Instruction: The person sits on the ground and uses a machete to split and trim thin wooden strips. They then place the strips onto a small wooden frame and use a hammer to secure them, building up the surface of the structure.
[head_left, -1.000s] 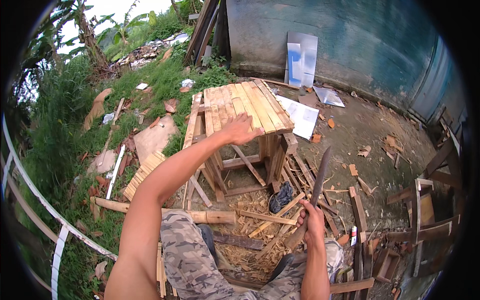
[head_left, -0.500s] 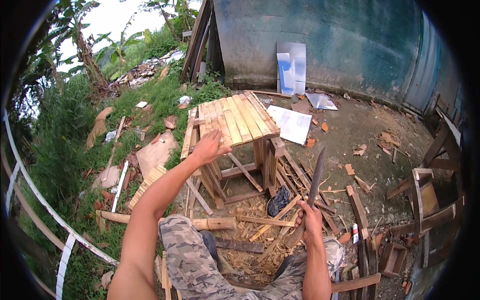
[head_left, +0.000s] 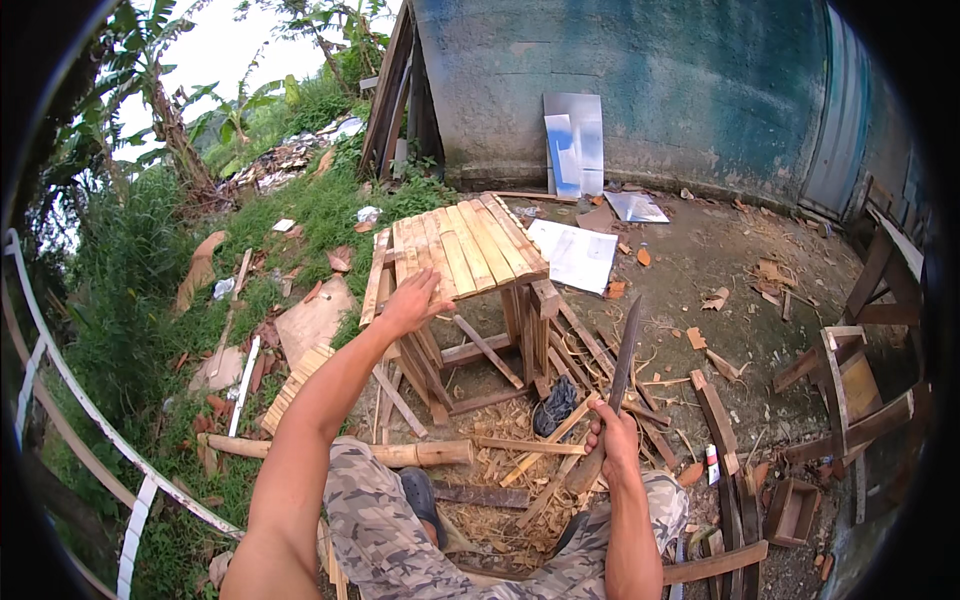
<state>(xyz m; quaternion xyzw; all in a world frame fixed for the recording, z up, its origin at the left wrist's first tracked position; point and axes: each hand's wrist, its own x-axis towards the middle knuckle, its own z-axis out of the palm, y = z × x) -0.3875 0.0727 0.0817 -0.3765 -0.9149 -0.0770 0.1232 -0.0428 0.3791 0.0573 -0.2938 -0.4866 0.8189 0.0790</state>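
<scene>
A small wooden table (head_left: 474, 243) with a top of pale bamboo slats stands in front of me on a wooden frame. My left hand (head_left: 411, 303) lies on the near left edge of that top, its fingers stretched out over the slats and holding nothing. In my right hand (head_left: 613, 441) is a machete (head_left: 627, 352), gripped by its handle, with the long dark blade pointing up and away. The blade is to the right of the table and apart from it. Below the near edge of the top, the frame's crossbars and legs show.
A bamboo pole (head_left: 424, 453) lies across the ground before my knees, among shavings and wood offcuts. A dark bundle (head_left: 557, 407) sits beside the table's legs. Planks (head_left: 713, 420) and a small wooden box (head_left: 793, 512) are at right. A white railing (head_left: 88, 408) curves along the left.
My view has shifted slightly, so the scene sits a little differently. Both hands keep nearly the same places, the left on the slats and the right around the machete.
</scene>
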